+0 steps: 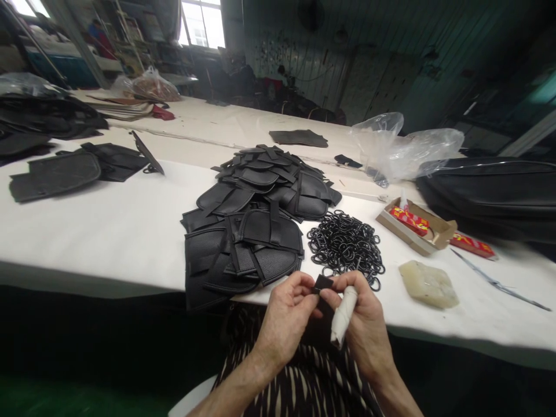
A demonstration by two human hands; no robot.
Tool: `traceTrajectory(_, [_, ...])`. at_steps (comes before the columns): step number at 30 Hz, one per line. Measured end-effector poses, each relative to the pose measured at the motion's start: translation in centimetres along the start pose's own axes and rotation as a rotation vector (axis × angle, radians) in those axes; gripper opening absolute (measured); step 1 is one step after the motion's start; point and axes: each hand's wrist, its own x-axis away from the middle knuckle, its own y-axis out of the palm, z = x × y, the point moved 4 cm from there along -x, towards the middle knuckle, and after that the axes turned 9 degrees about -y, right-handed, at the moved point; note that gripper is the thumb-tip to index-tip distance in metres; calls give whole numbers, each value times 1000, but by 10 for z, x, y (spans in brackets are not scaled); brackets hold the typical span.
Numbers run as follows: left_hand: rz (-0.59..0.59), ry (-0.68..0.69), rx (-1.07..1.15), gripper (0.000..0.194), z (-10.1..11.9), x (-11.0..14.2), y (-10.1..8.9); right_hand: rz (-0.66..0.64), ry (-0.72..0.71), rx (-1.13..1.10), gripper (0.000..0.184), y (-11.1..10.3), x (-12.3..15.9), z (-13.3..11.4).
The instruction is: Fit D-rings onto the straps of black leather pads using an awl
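My left hand (pixel 288 314) is closed, its thumb and fingers pinching a small black strap (pixel 323 283) in front of the table's edge. On the other side of that strap, the thumb and forefinger of my right hand (pixel 362 313) press against it. A white cloth-wrapped handle (pixel 343 318) is also tucked in my right hand, pointing down; its tip is hidden. Just beyond the fingers lies a heap of black D-shaped rings (pixel 345 243). To the left of them, black leather-like pouch pieces (pixel 271 229) with straps are piled up.
A pale yellowish block (pixel 429 284) and long thin scissors or tweezers (pixel 499 279) lie at right. Behind them stands an open cardboard box (pixel 417 226) with red packets. Clear plastic bags (pixel 403 147) sit farther back. More black pieces (pixel 56 174) lie at left.
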Motion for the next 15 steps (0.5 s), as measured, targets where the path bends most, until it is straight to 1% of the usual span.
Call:
traceTrajectory(2, [92,112,-106,12,5,10,-3,17,-39,41,22,-4,-2,1])
traceTrajectory(4, [236,242,-227,8,11,24,-8,48,-89,94,21,-10,-5,0])
traceTrajectory(5, [278,255,-258,4,12,30,-10,62,-114,109,20,-13,-7,-2])
traceTrajectory(6, [264,204,-252,11,10,34,-11,70,-137,115,20,-15,-9,-4])
traceTrajectory(7, [185,90,-200,21,4,35,-10,71,-160,117,19,-17,-11,-7])
traceTrajectory(8, [59,-68,-105,29,-4,34,-8,62,-185,119,18,-17,-12,-10])
traceTrajectory(10, [-224,-398,180,40,-19,33,0,25,-253,134,16,-16,-13,-16])
traceTrajectory(11, [-321,-518,338,44,-23,33,3,0,-293,147,15,-14,-11,-19])
traceTrajectory(12, [-379,-594,479,47,-24,31,5,-31,-342,161,14,-12,-9,-23])
traceTrajectory(13, [-404,-631,592,48,-24,28,6,-71,-394,174,14,-10,-5,-26])
traceTrajectory(15, [-410,-646,724,47,-21,23,6,-168,-529,200,14,-3,4,-33])
